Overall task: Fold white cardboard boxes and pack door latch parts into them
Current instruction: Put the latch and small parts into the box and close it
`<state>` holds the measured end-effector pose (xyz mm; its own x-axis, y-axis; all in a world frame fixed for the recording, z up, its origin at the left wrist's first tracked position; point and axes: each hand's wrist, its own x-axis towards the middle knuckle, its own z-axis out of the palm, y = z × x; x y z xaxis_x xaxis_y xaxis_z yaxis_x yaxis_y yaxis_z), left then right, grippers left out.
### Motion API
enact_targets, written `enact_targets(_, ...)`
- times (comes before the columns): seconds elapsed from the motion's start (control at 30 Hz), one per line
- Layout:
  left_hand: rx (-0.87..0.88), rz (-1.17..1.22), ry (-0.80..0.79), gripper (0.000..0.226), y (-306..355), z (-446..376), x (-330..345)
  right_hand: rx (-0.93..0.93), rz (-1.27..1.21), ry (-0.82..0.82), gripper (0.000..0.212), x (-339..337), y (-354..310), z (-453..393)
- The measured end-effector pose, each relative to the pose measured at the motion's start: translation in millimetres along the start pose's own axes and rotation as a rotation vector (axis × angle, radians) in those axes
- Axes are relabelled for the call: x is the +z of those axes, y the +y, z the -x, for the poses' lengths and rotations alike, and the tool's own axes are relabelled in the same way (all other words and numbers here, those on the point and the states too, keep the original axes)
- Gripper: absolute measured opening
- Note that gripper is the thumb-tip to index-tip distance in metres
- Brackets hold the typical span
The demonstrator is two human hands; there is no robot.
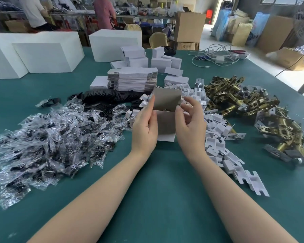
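The left hand (pixel 145 128) is hiding the open box's (pixel 166 123) left wall, its raised lid shadowing the blurred contents.

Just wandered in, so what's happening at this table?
A person is packing door latch hardware. The left hand grips a small white box standing open on the green table, its lid flap up; the right hand hovers beside it. Brass latches, bagged parts and flat box blanks lie around.

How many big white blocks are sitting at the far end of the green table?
3 in view: left block at the table's left edge, middle block beside it, right block behind the small folded boxes. Others may be hidden.
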<state>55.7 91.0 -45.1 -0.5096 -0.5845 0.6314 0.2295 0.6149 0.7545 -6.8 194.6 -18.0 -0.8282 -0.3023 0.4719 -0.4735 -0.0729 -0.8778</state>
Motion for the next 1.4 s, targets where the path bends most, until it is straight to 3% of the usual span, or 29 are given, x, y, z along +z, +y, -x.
enact_targets(0.2, 0.064, 0.037, 0.056, 0.035, -3, -5, -4, -0.071, 0.109, -0.014, 0.016, -2, 7, 0)
enact_targets(0.37, 0.004, 0.107, -0.021, 0.018, 6, -9, -11, -0.09, 0.192, -0.083, 0.025, -5, 8, -6)
enact_targets(0.5, -0.141, 0.242, -0.045, 0.022, 12, -19, -13, 0.06, 0.023, -0.082, 0.012, -3, 5, -14)
enact_targets(0.63, -0.298, 0.456, -0.044, 0.024, 14, -24, -14, 0.153, -0.106, -0.133, 0.035, -4, 3, -21)
enact_targets(0.73, -0.342, 0.554, -0.016, 0.045, 17, -24, -13, 0.122, -0.088, -0.183, 0.036, -4, -1, -23)
enact_targets(0.8, -0.284, 0.479, -0.063, 0.047, 18, -26, -16, 0.094, -0.074, -0.185, 0.034, -5, -2, -23)
enact_targets(0.93, -0.096, 0.246, -0.231, 0.023, 13, -27, -26, -0.044, 0.074, -0.204, 0.02, -10, 4, -17)
enact_targets(1.03, 0.031, 0.157, -0.271, 0.017, 6, -27, -32, -0.115, 0.177, -0.226, 0.009, -15, 12, -12)
enact_targets(1.1, 0.096, 0.063, -0.308, 0.015, 1, -26, -36, -0.158, 0.226, -0.271, 0.016, -18, 16, -8)
enact_targets(1.17, 0.116, -0.021, -0.33, 0.027, -2, -24, -38, -0.186, 0.275, -0.279, 0.026, -20, 17, -4)
enact_targets(1.4, 0.113, -0.013, -0.236, 0.023, 2, -21, -33, -0.248, 0.312, -0.216, 0.034, -17, 15, 1)
